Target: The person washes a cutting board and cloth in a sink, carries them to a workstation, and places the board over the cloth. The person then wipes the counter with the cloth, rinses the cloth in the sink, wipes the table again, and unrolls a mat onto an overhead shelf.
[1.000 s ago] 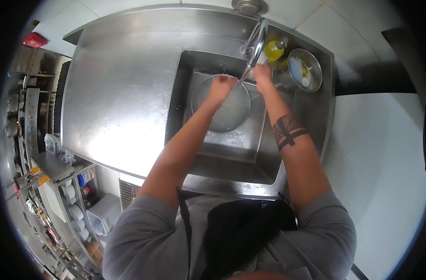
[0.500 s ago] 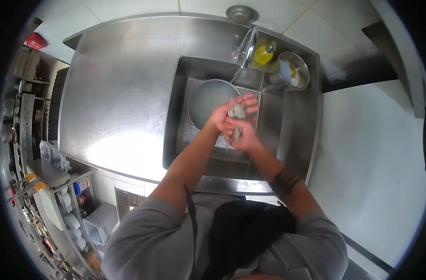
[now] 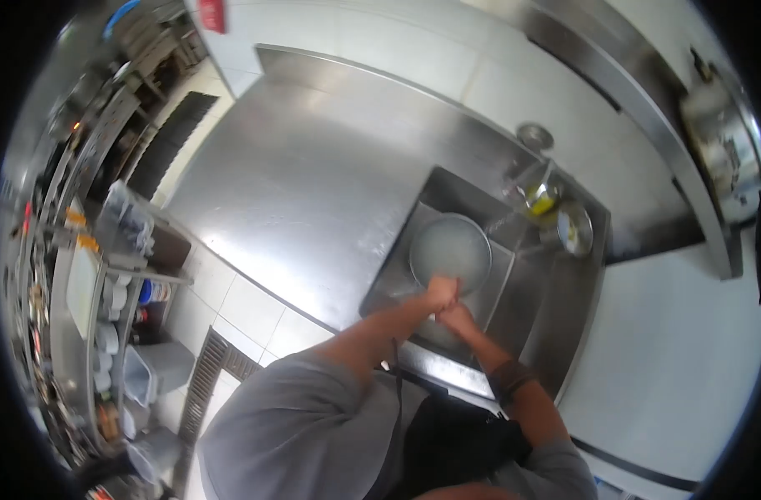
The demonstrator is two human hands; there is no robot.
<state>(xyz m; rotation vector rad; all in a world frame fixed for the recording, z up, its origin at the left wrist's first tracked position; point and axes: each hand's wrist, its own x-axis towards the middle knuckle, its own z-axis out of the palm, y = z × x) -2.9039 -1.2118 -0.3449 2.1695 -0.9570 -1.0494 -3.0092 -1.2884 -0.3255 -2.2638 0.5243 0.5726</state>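
Both of my hands are closed into fists and pressed together over the near edge of a round metal pot [image 3: 411,254] of cloudy water. The pot stands in the steel sink [image 3: 505,312]. My left hand [image 3: 444,290] is the farther one, and my right hand [image 3: 457,317] sits just below and against it. What they grip is almost wholly hidden by the fingers now; half a second ago a wet, pale grey cloth showed between them.
Behind the sink stand the tap [image 3: 513,212], a bottle of yellow liquid [image 3: 543,200] and a metal container [image 3: 575,230]. A steel counter [image 3: 314,175] extends left. Shelving with stacked white dishes [image 3: 105,337] is at far left, a white surface [image 3: 672,350] at right.
My hands have gone from partly spread, with the pale cloth showing, to closed fists set together. The view has turned and shifted, so the sink appears lower and farther right.
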